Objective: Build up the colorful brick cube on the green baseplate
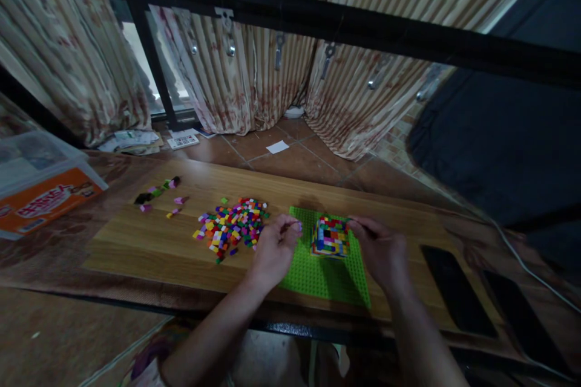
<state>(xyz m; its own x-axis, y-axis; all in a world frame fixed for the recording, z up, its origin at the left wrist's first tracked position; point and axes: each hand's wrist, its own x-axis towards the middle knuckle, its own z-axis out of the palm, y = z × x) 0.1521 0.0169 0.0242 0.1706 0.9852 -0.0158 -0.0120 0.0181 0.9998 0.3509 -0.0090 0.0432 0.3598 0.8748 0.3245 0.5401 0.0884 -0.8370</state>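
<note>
The left arm [211, 329] slants inward from the lower left, bare below the elbow; the right arm [422, 335] leans in opposite. The left hand [276, 247] curls, thumb and forefinger meeting in a pinch. The right hand [381, 251] — slightly blurred — points its bent fingers inward, apart from the left.

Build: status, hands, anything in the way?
Left hand pinching brick. Right hand at right edge of build, grip unclear. Loose bricks left of baseplate.

Multicoloured brick structure [330, 240] on green baseplate [302, 275].
</note>
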